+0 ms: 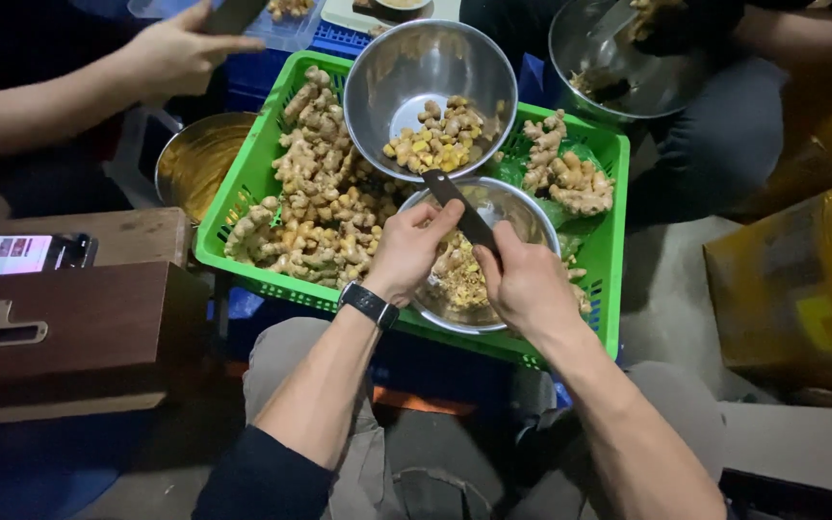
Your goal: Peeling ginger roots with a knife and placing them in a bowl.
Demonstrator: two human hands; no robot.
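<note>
Green basket (243,188) — knife (462,210) between both hands

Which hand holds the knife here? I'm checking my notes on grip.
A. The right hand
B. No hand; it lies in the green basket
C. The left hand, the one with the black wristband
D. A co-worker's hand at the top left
A: the right hand is closed round the handle of the knife, whose blade points up past the left hand over the lower metal bowl.
</note>
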